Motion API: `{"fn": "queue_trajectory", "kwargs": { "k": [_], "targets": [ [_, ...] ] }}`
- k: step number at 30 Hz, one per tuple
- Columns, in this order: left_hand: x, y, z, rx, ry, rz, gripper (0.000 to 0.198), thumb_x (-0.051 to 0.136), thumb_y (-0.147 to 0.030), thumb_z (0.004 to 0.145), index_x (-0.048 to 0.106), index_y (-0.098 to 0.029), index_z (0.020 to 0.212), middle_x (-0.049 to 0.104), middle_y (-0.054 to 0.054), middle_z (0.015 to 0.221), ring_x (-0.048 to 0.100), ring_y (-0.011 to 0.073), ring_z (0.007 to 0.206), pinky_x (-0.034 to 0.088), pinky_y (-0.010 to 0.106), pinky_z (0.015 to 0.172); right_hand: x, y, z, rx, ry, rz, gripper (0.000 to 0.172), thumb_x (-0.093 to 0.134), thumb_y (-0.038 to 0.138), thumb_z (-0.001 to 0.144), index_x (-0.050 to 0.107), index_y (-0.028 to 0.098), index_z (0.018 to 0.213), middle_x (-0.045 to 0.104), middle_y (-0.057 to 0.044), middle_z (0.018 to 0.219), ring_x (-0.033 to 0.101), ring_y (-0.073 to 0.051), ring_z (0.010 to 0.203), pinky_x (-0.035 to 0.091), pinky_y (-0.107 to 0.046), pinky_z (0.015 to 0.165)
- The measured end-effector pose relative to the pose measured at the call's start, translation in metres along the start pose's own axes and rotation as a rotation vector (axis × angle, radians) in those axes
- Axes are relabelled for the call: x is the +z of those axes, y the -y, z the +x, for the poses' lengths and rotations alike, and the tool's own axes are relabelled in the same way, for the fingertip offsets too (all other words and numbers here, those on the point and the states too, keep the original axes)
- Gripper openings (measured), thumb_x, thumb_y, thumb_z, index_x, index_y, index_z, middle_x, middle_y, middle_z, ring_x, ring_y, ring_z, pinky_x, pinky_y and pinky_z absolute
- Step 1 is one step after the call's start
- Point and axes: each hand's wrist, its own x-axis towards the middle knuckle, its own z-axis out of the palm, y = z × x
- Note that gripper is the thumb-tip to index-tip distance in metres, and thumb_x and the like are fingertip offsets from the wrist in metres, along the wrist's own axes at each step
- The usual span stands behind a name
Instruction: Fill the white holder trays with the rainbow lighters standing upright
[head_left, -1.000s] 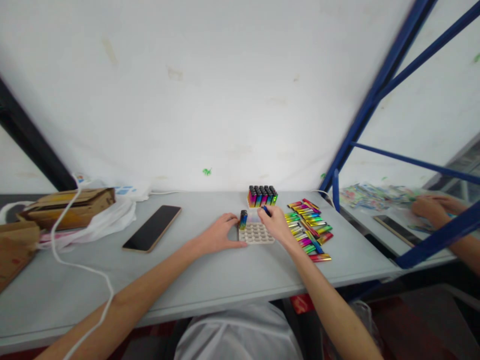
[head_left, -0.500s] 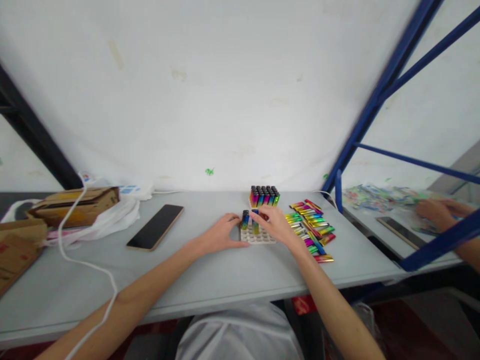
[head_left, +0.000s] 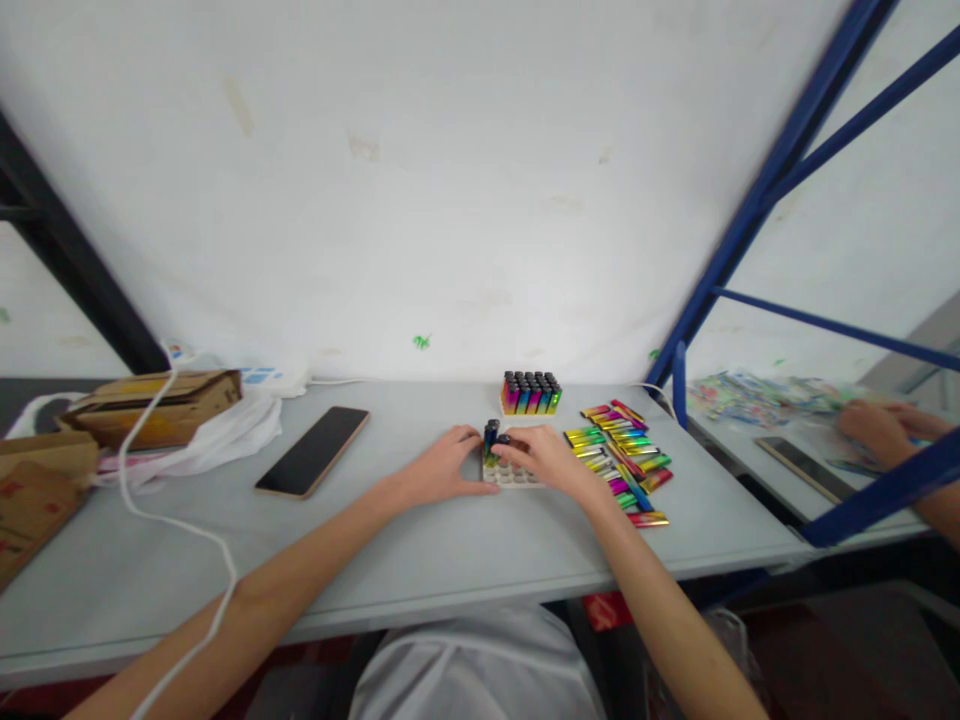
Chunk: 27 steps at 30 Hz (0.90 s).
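Observation:
A pale tray (head_left: 517,478) with rows of round holes lies on the table. At its left edge my left hand (head_left: 448,462) grips it, thumb along the front and fingers at the back corner. Black-topped lighters (head_left: 490,440) with shiny rainbow bodies stand upright in the tray's left back part, close to my left fingertips. My right hand (head_left: 546,455) is over the tray, its fingers closed on a lighter (head_left: 504,440) whose black top shows; the body is mostly hidden by the fingers.
Behind the tray stands a block of upright lighters (head_left: 530,395). Loose shiny lighters (head_left: 626,455) lie to the right. A phone (head_left: 313,452), cardboard boxes (head_left: 161,405) and a white cable (head_left: 176,520) are on the left. Past a blue frame (head_left: 720,270), another person's hands (head_left: 874,430) show.
My right hand has lowered the lighter into the tray, beside the ones standing at the left. My left hand keeps its place on the tray's edge.

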Motion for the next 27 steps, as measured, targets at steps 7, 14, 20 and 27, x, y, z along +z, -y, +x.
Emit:
{"fn": "queue_trajectory", "kwargs": {
  "k": [7,14,20,27],
  "targets": [
    [0.001,0.004,-0.001,0.002,0.004,-0.024,0.069,0.085,-0.072,0.081,0.072,-0.022,0.126,0.070,0.014,0.130,0.066,0.0372,0.125,0.053,0.051,0.114,0.007,0.009,-0.001,0.056,0.052,-0.211,0.038,0.066,0.049,0.108,0.079,0.017,0.092,0.077,-0.008,0.084,0.067,-0.020,0.076,0.038,-0.028,0.068],
    [0.000,0.003,0.000,-0.009,0.001,0.005,0.068,0.085,-0.072,0.080,0.073,-0.020,0.123,0.069,0.015,0.131,0.067,0.0371,0.125,0.053,0.050,0.116,-0.037,-0.016,-0.013,0.166,0.050,-0.168,0.031,0.062,0.040,0.110,0.080,0.016,0.105,0.080,-0.008,0.088,0.070,-0.021,0.079,0.046,-0.029,0.076],
    [-0.003,-0.001,0.000,-0.027,0.023,0.024,0.066,0.086,-0.070,0.081,0.073,-0.019,0.122,0.070,0.015,0.130,0.067,0.0355,0.125,0.053,0.046,0.115,-0.078,-0.074,-0.044,0.372,0.065,-0.291,0.023,0.074,0.018,0.092,0.083,0.014,0.112,0.083,-0.015,0.113,0.076,-0.027,0.103,0.053,-0.032,0.094],
    [-0.001,0.003,0.000,-0.017,0.020,0.017,0.068,0.084,-0.073,0.081,0.073,-0.019,0.121,0.069,0.015,0.131,0.066,0.0360,0.125,0.053,0.049,0.115,-0.089,-0.105,-0.058,0.478,0.157,-0.128,0.021,0.076,0.014,0.079,0.085,0.018,0.097,0.085,-0.009,0.101,0.077,-0.026,0.094,0.057,-0.032,0.084]
  ]
}}
